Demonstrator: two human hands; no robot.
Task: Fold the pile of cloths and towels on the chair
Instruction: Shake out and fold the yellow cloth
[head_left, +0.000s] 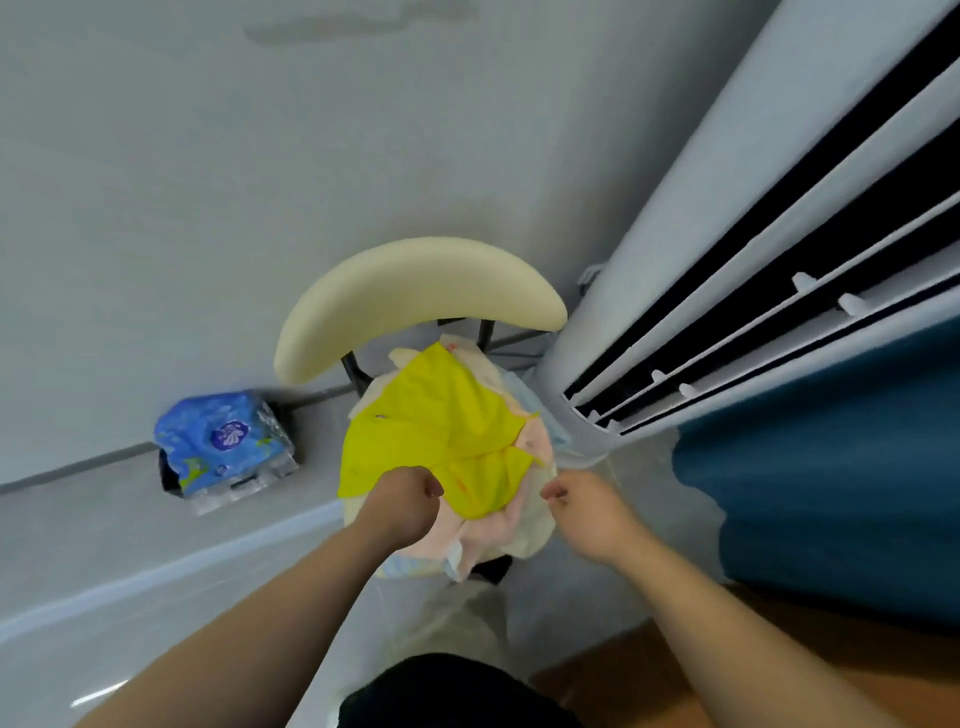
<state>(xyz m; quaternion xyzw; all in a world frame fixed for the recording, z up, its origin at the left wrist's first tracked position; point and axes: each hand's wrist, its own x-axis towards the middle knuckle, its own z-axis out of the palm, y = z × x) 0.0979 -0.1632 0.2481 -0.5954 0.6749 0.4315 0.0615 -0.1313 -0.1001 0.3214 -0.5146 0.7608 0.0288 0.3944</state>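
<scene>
Left hand (405, 501) fisted at the yellow cloth's (431, 426) near edge on the chair (415, 280), grip unclear; right hand (584, 514) curled, empty, just beside.

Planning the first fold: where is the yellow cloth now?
Head view, centre: the yellow cloth lies on top of the pile on the chair, just beyond the left hand.

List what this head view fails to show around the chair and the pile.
Chair seat: head view, covered by the pile.
Lower cloths of the pile: buried under the yellow cloth, so uncountable.
Left hand: the back of the fist faces the camera, so any grip on the yellow cloth is hidden.
Right hand: curled fingertips too small to show a pinch.
Blue pack: print blurred.
</scene>
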